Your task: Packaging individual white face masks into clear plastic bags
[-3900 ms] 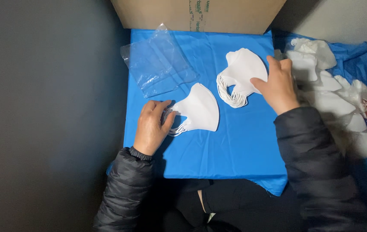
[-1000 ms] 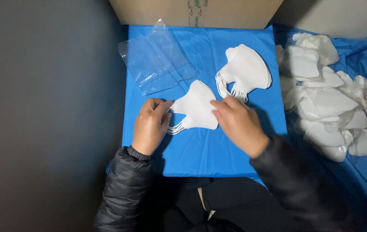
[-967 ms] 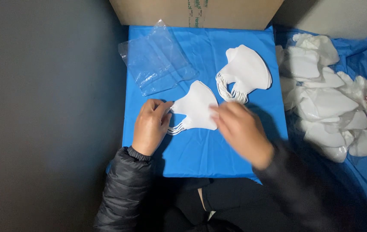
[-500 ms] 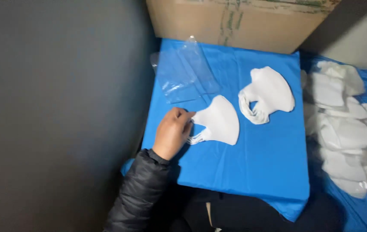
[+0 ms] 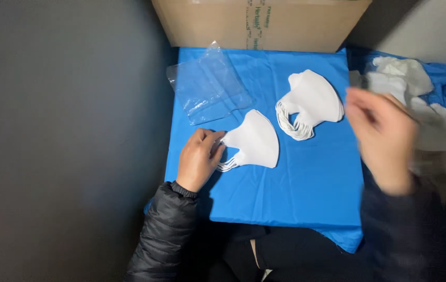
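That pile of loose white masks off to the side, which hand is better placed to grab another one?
The right hand. It is blurred but sits at the edge of the loose mask pile, while the left hand rests on the folded mask stack across the blue sheet.

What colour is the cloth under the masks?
Bright blue: the cloth shows plainly in the head view.

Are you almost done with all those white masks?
Not yet, it seems. Two small stacks of folded white masks already lie on the blue cloth. The left hand presses on the nearer stack's ear loops. The right hand, blurred, is over by the loose mask pile, which looks big. The clear plastic bags look empty.
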